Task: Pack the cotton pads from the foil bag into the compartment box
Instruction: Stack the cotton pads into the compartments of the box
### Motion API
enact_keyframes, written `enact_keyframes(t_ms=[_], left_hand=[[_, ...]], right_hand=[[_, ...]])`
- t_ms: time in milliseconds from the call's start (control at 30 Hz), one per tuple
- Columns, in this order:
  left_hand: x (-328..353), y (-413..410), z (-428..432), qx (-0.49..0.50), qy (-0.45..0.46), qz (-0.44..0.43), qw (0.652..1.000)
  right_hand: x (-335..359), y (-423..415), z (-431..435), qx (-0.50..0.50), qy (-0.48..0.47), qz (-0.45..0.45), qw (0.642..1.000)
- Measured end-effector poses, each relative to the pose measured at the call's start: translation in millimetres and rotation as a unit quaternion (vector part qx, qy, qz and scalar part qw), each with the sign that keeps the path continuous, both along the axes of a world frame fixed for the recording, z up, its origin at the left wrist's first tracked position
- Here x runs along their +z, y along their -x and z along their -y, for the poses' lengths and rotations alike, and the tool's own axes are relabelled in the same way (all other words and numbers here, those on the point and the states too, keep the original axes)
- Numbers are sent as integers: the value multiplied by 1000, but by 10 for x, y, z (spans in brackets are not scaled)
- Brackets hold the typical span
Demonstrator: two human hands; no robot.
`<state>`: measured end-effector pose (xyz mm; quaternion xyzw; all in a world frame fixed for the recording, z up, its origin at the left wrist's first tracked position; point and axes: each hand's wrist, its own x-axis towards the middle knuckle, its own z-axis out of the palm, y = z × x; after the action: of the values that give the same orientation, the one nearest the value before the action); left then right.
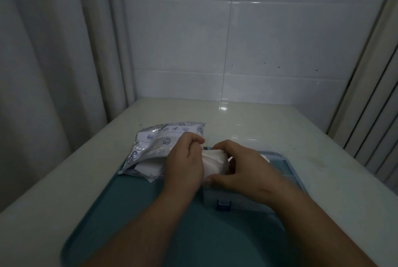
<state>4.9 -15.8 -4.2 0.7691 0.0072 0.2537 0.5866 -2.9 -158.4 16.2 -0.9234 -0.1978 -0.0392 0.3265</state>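
Note:
A silver foil bag (158, 140) with blue shell prints lies open at the left, white cotton pads (148, 168) spilling from its mouth. Between both hands sits a stack of white cotton pads (215, 162). My left hand (185, 165) grips the stack's left side and my right hand (239, 167) curls round its right side. The stack is held just above the left end of the clear blue compartment box (277, 165), whose blue latch (224, 205) faces me. My hands and arms hide most of the box.
Bag and box rest on a teal tray (137, 213) on a pale table (269, 124). A tiled wall stands behind, a curtain hangs at the left, and a ribbed panel runs along the right.

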Motion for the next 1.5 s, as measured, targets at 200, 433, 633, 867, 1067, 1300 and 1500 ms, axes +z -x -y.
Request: enact_keyframes(t_ms=[200, 433, 633, 867, 1067, 1300, 1500], left_hand=[[38, 21, 6, -35, 53, -16, 998], [-5, -24, 21, 13, -13, -41, 999], [5, 1, 50, -12, -4, -49, 999], [-15, -35, 47, 1, 6, -45, 999], [-10, -8, 33, -40, -20, -30, 999], [-32, 13, 61, -29, 22, -67, 997], [-11, 52, 87, -40, 53, -44, 997]], right_hand=[[-26, -7, -39, -12, -5, 15, 1000], [-11, -11, -28, -16, -17, -9, 1000], [-7, 18, -36, 2, -14, -18, 1000], [-13, -9, -28, -18, 24, -3, 1000], [-3, -32, -2, -34, -11, 15, 999], [-8, 13, -13, -11, -7, -40, 999], [43, 22, 11, -23, -12, -17, 1000]])
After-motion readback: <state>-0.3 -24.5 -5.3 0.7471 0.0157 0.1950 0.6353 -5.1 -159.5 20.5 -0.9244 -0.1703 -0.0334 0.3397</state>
